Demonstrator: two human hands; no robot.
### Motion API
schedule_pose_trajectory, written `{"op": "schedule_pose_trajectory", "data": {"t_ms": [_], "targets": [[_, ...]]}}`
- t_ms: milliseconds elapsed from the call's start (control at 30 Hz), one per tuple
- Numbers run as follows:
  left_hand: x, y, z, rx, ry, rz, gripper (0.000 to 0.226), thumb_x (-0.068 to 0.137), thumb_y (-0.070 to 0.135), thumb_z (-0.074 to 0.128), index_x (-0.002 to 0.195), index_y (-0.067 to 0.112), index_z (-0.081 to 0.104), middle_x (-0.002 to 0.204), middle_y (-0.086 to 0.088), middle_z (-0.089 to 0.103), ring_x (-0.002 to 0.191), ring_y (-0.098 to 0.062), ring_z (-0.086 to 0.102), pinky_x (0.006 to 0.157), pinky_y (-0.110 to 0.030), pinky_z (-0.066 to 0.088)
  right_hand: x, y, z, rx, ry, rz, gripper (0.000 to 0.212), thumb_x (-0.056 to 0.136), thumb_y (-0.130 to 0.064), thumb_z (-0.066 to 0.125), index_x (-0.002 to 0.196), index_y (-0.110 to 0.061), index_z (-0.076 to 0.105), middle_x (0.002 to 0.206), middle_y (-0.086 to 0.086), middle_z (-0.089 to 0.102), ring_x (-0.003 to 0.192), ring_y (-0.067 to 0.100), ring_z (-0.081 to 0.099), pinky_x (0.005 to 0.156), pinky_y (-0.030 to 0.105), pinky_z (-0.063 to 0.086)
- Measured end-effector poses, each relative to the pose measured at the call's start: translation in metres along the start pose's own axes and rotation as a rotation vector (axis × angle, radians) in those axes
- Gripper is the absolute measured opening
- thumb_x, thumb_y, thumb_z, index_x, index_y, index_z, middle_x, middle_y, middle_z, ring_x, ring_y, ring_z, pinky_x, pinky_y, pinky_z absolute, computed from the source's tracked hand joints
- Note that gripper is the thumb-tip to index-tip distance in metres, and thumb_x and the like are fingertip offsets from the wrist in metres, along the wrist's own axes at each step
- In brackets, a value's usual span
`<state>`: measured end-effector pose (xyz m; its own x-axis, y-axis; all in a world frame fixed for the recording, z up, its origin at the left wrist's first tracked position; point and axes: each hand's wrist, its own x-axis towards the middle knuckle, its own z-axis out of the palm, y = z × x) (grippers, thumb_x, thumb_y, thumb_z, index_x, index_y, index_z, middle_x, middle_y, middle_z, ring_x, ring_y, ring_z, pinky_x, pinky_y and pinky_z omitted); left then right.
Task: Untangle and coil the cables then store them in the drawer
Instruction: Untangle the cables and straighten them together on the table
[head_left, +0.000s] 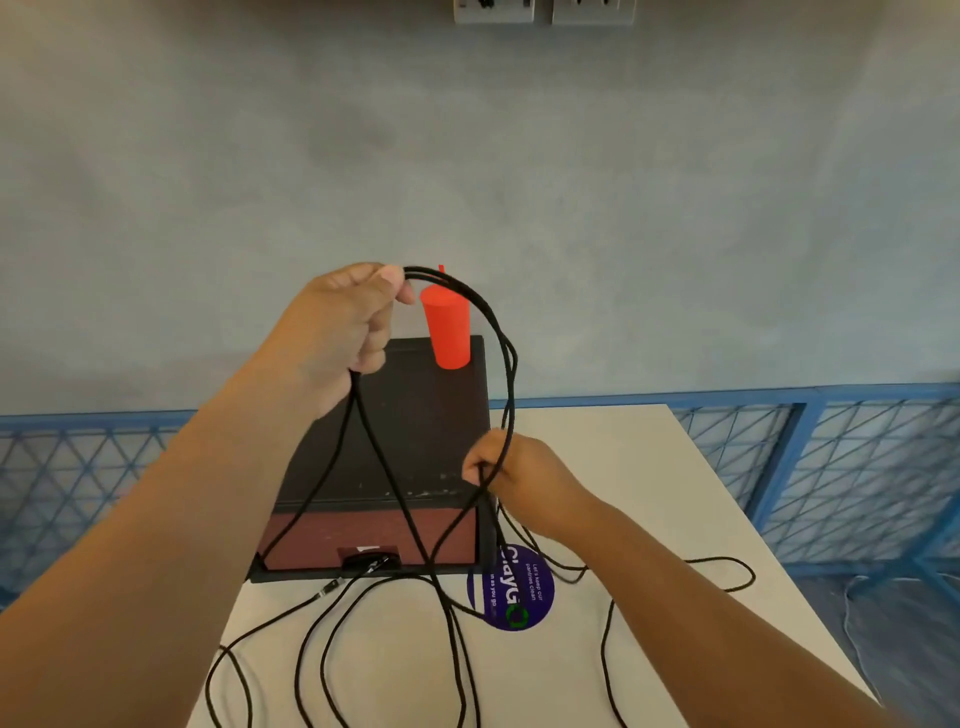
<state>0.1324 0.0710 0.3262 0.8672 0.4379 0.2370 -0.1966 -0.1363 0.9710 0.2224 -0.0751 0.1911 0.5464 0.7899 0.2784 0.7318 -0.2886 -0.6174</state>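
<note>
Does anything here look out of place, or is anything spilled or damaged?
Nothing is spilled or visibly damaged. The black cable sprawls in loose, crossing loops over the white table, one strand passing in front of the drawer. The red cup stands upright on the box.

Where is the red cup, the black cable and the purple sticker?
red cup (448, 332), head view, middle of its side.
black cable (506, 358), head view, the raised loop between the hands.
purple sticker (519, 597), head view, its round face on the table.
</note>
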Motion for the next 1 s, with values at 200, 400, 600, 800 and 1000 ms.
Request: {"op": "schedule_pose_trajectory", "data": {"t_ms": [200,400,600,800,1000], "targets": [[0.004,0.021,-0.048,-0.235,0.202,0.043,0.030,0.098,0.025,0.040,0.070,0.017,0.050,0.040,0.012,0.028,0.034,-0.002,0.023,0.033,-0.013,0.018,-0.046,0.091,-0.025,0.422,0.227,0.619,0.013,0.081,-0.029,0.067,0.074,-0.019,0.066,0.076,0.005,0.070,0.060,0.010,0.058,0.060,0.021,0.046],[0.007,0.013,-0.057,-0.175,0.250,0.021,0.030,0.098,0.025,0.041,0.070,0.017,0.051,0.042,0.013,0.027,0.034,-0.002,0.021,0.033,-0.014,0.017,-0.111,0.195,-0.030,-0.449,-0.119,0.966,0.027,0.094,-0.016,0.043,0.116,-0.010,0.057,0.112,0.007,0.059,0.110,0.024,0.056,0.089,0.029,0.045],[0.009,0.010,-0.051,-0.246,0.285,0.021,0.029,0.097,0.025,0.042,0.070,0.018,0.051,0.040,0.013,0.029,0.033,-0.003,0.023,0.033,-0.014,0.018,-0.092,0.171,-0.056,-0.428,0.197,1.075,0.031,0.094,-0.002,0.036,0.119,-0.003,0.054,0.120,0.018,0.057,0.112,0.033,0.053,0.088,0.038,0.045],[0.007,0.014,-0.053,-0.144,0.271,0.030,0.030,0.098,0.025,0.041,0.070,0.018,0.051,0.040,0.013,0.030,0.034,-0.003,0.024,0.033,-0.014,0.018,-0.078,0.161,-0.092,-0.339,0.288,1.005,0.046,0.091,0.002,0.034,0.133,-0.010,0.047,0.131,0.021,0.051,0.116,0.036,0.050,0.090,0.039,0.045],[0.001,0.000,-0.012,0.038,0.107,0.014,0.032,0.099,0.019,0.041,0.069,0.013,0.050,0.038,0.013,0.028,0.035,-0.003,0.022,0.035,-0.010,0.018,-0.009,0.053,-0.093,0.564,0.550,0.552,0.028,0.094,-0.022,0.045,0.119,-0.017,0.059,0.121,0.007,0.061,0.094,0.015,0.059,0.084,0.027,0.043]]}}
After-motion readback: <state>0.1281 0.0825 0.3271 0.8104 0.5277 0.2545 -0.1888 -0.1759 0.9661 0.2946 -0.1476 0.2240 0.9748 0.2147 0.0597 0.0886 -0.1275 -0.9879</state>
